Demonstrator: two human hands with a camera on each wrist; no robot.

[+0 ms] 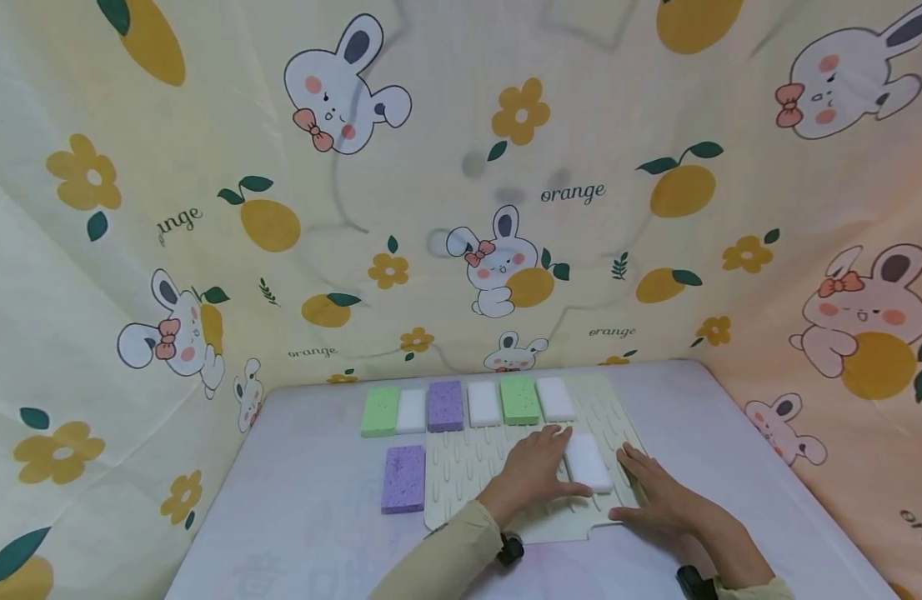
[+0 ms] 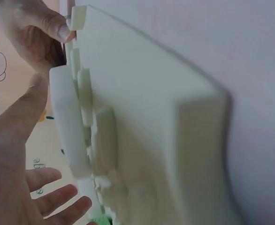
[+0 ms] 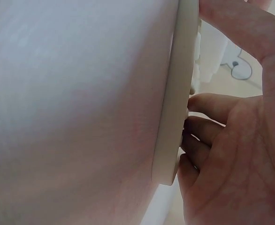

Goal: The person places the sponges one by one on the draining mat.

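Standing spread beside a white block (image 1: 589,463), left fingers (image 2: 57,199) grip nothing — right fingers (image 3: 215,107), splayed, touch the ridged mat (image 1: 554,527).

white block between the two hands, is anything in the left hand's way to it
Nothing visible: in the head view, the left hand is right beside the white block, with no other object between them. The ridged mat lies beneath.

The right hand (image 3: 238,140) touches a cream board (image 3: 172,112) with its fingers; the board lies on the pale worktop (image 3: 72,103), printed cloth (image 3: 243,68) beyond.
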